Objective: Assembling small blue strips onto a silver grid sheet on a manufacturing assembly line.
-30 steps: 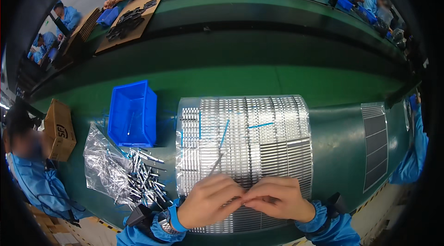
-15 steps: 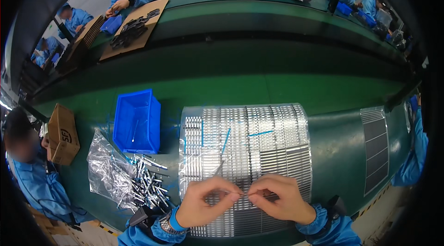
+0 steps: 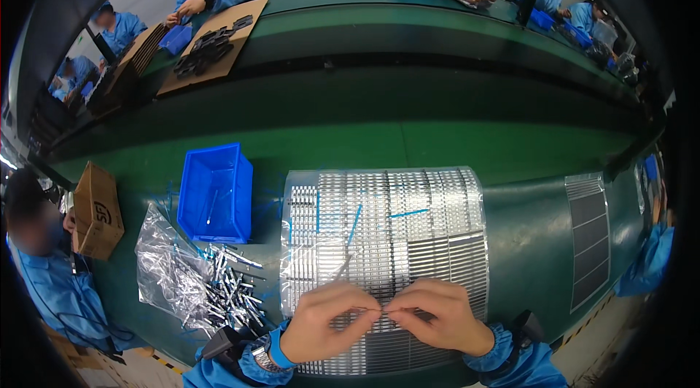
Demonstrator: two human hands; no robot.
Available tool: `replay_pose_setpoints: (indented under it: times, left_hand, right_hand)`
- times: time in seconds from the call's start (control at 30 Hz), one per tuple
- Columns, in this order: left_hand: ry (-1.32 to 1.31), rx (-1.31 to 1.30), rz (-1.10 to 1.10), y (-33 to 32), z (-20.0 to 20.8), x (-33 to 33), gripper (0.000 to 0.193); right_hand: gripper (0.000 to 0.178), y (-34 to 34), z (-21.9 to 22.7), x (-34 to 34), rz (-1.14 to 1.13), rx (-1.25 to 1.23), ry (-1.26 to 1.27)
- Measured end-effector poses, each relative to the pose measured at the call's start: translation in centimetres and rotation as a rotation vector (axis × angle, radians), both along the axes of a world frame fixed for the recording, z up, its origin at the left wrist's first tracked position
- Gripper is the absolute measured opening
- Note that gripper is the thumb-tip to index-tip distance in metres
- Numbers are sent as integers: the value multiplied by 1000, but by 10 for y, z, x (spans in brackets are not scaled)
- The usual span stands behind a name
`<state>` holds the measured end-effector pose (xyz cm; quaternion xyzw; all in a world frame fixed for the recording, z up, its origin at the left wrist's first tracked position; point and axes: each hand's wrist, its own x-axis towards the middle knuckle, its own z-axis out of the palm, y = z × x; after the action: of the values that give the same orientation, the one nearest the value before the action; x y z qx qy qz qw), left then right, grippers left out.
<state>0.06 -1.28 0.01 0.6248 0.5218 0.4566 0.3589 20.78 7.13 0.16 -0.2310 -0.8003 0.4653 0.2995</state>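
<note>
My left hand (image 3: 328, 321) and my right hand (image 3: 441, 316) meet low in the middle, each in a pinch, fingertips almost touching. Whatever lies between the fingers is too small to make out. Beneath them spreads a clear plastic sheet (image 3: 288, 271) covered with rows of silvery strips, some parts dark grey. Thin blue strips, one of them a slanted blue strip (image 3: 410, 213), lie across its upper half. To the left of my left hand is a loose pile of small silvery and dark strips (image 3: 237, 293), partly beside a crumpled clear plastic bag (image 3: 164, 260).
A blue bin (image 3: 215, 198) stands behind the pile. At the right lies another sheet with dark panels (image 3: 589, 242). A person at the left is by a cardboard box (image 3: 98, 213). Across the green bench, co-workers sit near a cardboard sheet (image 3: 197, 71) bearing black parts.
My fingertips have drawn slightly closer together, my right hand shifting a little left. The view has shifted slightly. The strips and bin stay put.
</note>
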Motion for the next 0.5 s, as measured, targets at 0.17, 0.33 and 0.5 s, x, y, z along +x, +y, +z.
replay_pose_setpoints:
  times: [0.17,0.33,0.5]
  left_hand:
    - [-74,-73,14,-1,1,-1,11]
    - [-105,-102,-18,-2,-1,-2,11]
    - [-115,-104,-123,0,-2,-5,11]
  right_hand:
    - [15,-1,2,0,-6,-53,-14]
    - [14,0,3,0,15,-79,-31]
    - [12,0,2,2,37,-84,-16]
